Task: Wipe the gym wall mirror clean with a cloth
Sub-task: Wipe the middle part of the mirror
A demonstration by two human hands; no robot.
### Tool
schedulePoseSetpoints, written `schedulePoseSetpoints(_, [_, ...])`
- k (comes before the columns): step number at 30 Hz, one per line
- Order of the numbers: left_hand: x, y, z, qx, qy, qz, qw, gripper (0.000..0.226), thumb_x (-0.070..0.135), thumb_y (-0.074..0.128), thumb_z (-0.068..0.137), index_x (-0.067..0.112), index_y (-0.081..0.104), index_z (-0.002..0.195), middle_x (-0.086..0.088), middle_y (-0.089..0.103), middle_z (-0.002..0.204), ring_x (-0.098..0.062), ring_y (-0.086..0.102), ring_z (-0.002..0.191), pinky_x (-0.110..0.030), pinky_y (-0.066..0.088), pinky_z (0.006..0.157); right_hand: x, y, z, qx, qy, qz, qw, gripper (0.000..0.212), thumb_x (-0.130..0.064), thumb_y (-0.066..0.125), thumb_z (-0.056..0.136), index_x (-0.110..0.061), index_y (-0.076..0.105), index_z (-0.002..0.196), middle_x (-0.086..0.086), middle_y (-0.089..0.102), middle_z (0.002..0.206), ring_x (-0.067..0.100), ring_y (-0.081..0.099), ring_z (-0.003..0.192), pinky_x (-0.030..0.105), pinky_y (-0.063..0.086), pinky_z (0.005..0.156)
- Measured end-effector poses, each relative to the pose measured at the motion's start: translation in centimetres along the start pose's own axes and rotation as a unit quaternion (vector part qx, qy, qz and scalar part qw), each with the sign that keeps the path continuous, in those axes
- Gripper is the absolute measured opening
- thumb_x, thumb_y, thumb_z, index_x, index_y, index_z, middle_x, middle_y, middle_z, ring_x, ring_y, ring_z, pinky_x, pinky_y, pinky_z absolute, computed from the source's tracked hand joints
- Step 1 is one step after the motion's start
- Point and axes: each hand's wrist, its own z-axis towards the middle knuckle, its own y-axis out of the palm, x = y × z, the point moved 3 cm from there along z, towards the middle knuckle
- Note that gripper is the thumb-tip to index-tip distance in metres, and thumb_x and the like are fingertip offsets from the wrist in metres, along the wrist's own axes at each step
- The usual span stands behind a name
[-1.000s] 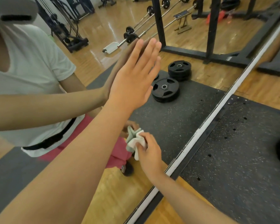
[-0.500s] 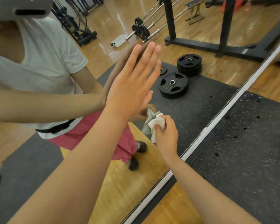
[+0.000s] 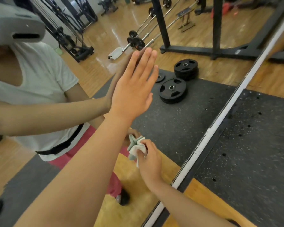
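The left hand [image 3: 131,92] lies flat on the large wall mirror [image 3: 179,128]; the right hand [image 3: 150,159] grips a crumpled pale green-white cloth [image 3: 135,147] against it.

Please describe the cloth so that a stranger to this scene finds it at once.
Find the big wall mirror on the left. Low on its glass, below the flat left hand, the right hand grips a small bundle. That is the cloth: crumpled, pale green and white, unlike the black weight plates reflected nearby.

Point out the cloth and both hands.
cloth [image 3: 140,148]: head view, bunched white fold.
right hand [image 3: 150,163]: head view, back of the hand.
left hand [image 3: 131,94]: head view, back of the hand.
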Motion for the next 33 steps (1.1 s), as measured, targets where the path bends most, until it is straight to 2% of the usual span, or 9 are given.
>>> schedulePoseSetpoints(2, [-0.2, -0.3, -0.5, 0.008, 0.006, -0.021, 1.000, 0.067, 0.047, 0.045, 0.089, 0.011, 0.042, 0.145, -0.016, 0.024, 0.161, -0.034, 0.019, 0.150, -0.050, 0.006, 0.121, 0.2, -0.2, 0.1, 0.003, -0.005, 0.010, 1.000, 0.023, -0.005, 0.063, 0.089, -0.026, 0.058, 0.098, -0.021, 0.056, 0.096, 0.001, 0.055, 0.089, 0.011, 0.042, 0.074])
schedulePoseSetpoints(6, [0.9, -0.7, -4.8, -0.001, 0.032, -0.055, 0.998, 0.057, 0.044, 0.048, 0.089, 0.012, 0.052, 0.137, -0.014, 0.035, 0.157, -0.033, 0.026, 0.148, -0.052, 0.012, 0.121, 0.7, 0.4, 0.0, 0.029, 0.010, 0.012, 0.999, 0.023, -0.007, 0.063, 0.088, -0.027, 0.060, 0.099, -0.007, 0.063, 0.096, 0.009, 0.059, 0.088, 0.029, 0.047, 0.073])
schedulePoseSetpoints(10, [1.3, -0.9, -11.9, -0.004, 0.050, -0.070, 0.996, 0.057, 0.043, 0.050, 0.087, 0.012, 0.058, 0.134, -0.014, 0.050, 0.146, -0.032, 0.040, 0.141, -0.052, 0.013, 0.118, 0.2, 0.7, -0.3, 0.063, -0.018, -0.020, 0.998, 0.022, -0.004, 0.057, 0.087, -0.024, 0.057, 0.095, -0.003, 0.061, 0.090, 0.010, 0.056, 0.081, 0.025, 0.039, 0.065])
schedulePoseSetpoints(14, [-0.9, -1.2, -18.6, -0.004, 0.004, -0.066, 0.998, 0.060, 0.037, 0.046, 0.090, 0.007, 0.048, 0.143, -0.017, 0.039, 0.154, -0.033, 0.031, 0.145, -0.052, 0.003, 0.120, -0.2, 1.8, -1.0, 0.117, -0.017, -0.033, 0.992, 0.018, -0.004, 0.052, 0.085, -0.018, 0.058, 0.095, 0.002, 0.062, 0.091, 0.018, 0.056, 0.083, 0.027, 0.034, 0.064])
schedulePoseSetpoints(18, [-2.7, -1.4, -23.4, -0.004, -0.050, -0.063, 0.997, 0.065, 0.031, 0.045, 0.091, 0.006, 0.034, 0.151, -0.018, 0.020, 0.162, -0.032, 0.017, 0.151, -0.051, -0.004, 0.121, -0.2, 2.8, -1.2, 0.157, -0.003, -0.038, 0.987, 0.013, -0.008, 0.050, 0.087, -0.013, 0.059, 0.095, 0.005, 0.063, 0.093, 0.025, 0.059, 0.088, 0.042, 0.048, 0.076])
schedulePoseSetpoints(20, [-2.6, -1.2, -24.4, -0.003, -0.051, -0.036, 0.998, 0.064, 0.030, 0.040, 0.095, 0.005, 0.027, 0.153, -0.019, 0.014, 0.163, -0.034, 0.012, 0.151, -0.053, -0.007, 0.121, -0.2, 3.4, -2.0, 0.164, -0.001, -0.042, 0.985, 0.013, -0.009, 0.050, 0.087, -0.015, 0.059, 0.095, 0.005, 0.063, 0.093, 0.024, 0.059, 0.088, 0.045, 0.049, 0.078])
schedulePoseSetpoints(25, [-1.6, -0.7, -24.4, 0.010, -0.032, 0.029, 0.999, 0.059, 0.018, 0.006, 0.099, 0.005, 0.008, 0.156, -0.020, 0.004, 0.164, -0.036, 0.006, 0.152, -0.060, -0.015, 0.115, 0.6, 7.8, -8.8, 0.130, -0.053, -0.032, 0.990, 0.015, -0.008, 0.054, 0.084, -0.020, 0.059, 0.091, -0.004, 0.059, 0.088, 0.017, 0.056, 0.084, 0.035, 0.045, 0.071])
schedulePoseSetpoints(29, [-1.8, -0.7, -24.6, 0.005, -0.034, 0.023, 0.999, 0.061, 0.023, 0.025, 0.101, 0.006, 0.006, 0.157, -0.020, 0.002, 0.164, -0.037, 0.005, 0.152, -0.059, -0.010, 0.116, 2.6, 11.5, -14.2, 0.054, -0.085, -0.040, 0.994, 0.017, -0.007, 0.057, 0.088, -0.022, 0.058, 0.095, -0.012, 0.056, 0.093, 0.010, 0.054, 0.090, 0.027, 0.045, 0.073])
schedulePoseSetpoints(33, [-1.7, -0.7, -24.5, 0.002, -0.042, 0.027, 0.999, 0.061, 0.022, 0.021, 0.102, 0.005, 0.003, 0.157, -0.021, -0.001, 0.164, -0.038, 0.003, 0.151, -0.061, -0.014, 0.115, 2.2, 10.4, -13.4, 0.021, -0.098, -0.039, 0.994, 0.022, -0.003, 0.058, 0.089, -0.024, 0.056, 0.092, -0.013, 0.052, 0.093, 0.006, 0.052, 0.088, 0.015, 0.038, 0.070])
